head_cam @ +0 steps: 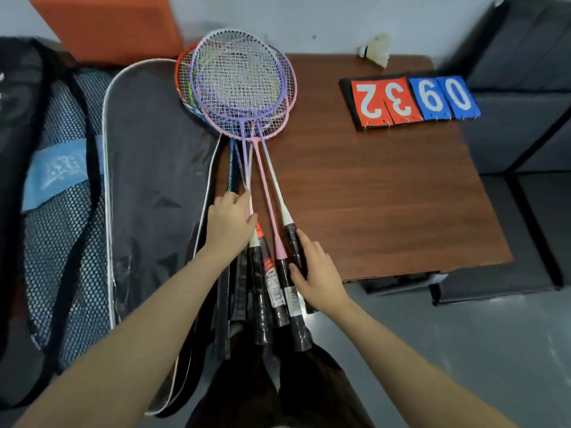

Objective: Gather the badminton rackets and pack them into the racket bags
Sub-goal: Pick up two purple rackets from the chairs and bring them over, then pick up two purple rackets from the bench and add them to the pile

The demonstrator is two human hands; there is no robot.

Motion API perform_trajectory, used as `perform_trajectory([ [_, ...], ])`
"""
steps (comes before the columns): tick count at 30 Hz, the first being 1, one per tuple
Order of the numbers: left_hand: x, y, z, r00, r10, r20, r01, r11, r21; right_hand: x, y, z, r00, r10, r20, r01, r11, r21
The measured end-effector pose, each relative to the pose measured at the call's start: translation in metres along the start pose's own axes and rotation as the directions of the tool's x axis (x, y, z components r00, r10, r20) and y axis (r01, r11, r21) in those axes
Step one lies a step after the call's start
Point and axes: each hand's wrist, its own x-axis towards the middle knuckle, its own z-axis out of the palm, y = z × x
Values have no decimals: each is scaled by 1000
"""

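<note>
Several badminton rackets (241, 84) lie stacked on the left part of the brown table (386, 193), heads far, black grips near me. The top ones have purple and pink frames. My left hand (230, 223) lies over the shafts just above the grips, fingers curled round them. My right hand (315, 273) grips the rightmost black handle (293, 242) from the right side. A dark grey racket bag with white piping (148, 180) lies open just left of the rackets. A black and blue mesh bag (58, 193) lies further left.
A flip scoreboard (411, 101) reading 32 and 60 lies at the table's far right. A white shuttlecock (377, 49) sits at the far edge. An orange block (108, 26) stands behind the bags. Dark storage boxes (525, 118) stand to the right.
</note>
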Motion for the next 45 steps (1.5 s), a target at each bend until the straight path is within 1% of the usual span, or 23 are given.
perform_trajectory([
  [1,-4,-1,1,999,10,-34,-7,998,68,1,-1,3,1000,2,-12,-2,1000,-6],
  [3,-13,-3,2,1000,8,-23,-5,991,133,5,-2,7,999,1,-54,-1,1000,10],
  [6,-30,-6,6,1000,-26,11,24,990,136,19,-2,5,996,6,-89,-2,999,46],
  [10,-46,-6,10,996,-93,14,91,992,92,39,-1,6,996,-63,-59,59,997,-53],
  [15,-49,-3,8,996,-92,-9,92,988,120,41,7,6,993,-105,-59,97,988,-123],
  [17,-52,-1,1,993,-119,-10,120,984,132,40,6,4,996,-89,-28,86,991,-99],
  [19,-59,-3,-10,993,-116,-37,120,982,143,41,1,2,998,-63,-18,62,996,-70],
  [23,-88,-18,-36,997,-51,-58,59,987,147,35,-18,3,995,-23,-95,10,991,-137],
  [26,-119,-42,-57,990,-35,-136,60,982,180,25,-47,9,988,-52,-144,31,989,-147],
  [30,-174,-87,-81,969,-19,-247,61,984,166,1,-97,33,971,-160,-180,133,979,-154],
  [33,-227,-131,-96,952,11,-305,39,987,157,-30,-144,70,953,-239,-187,220,969,-115],
  [36,-287,-183,-116,941,24,-339,31,987,156,-70,-197,119,946,-291,-143,285,957,-56],
  [39,-347,-227,-136,944,-33,-328,86,985,149,-107,-242,166,949,-305,-80,308,951,21],
  [41,-400,-262,-154,932,-132,-339,187,973,135,-132,-280,204,935,-354,-6,354,934,42],
  [43,-443,-293,-162,903,-233,-360,285,954,97,-151,-310,235,921,-384,60,381,923,55],
  [45,-478,-318,-165,877,-350,-329,377,926,20,-165,-329,264,905,-403,138,401,915,42],
])
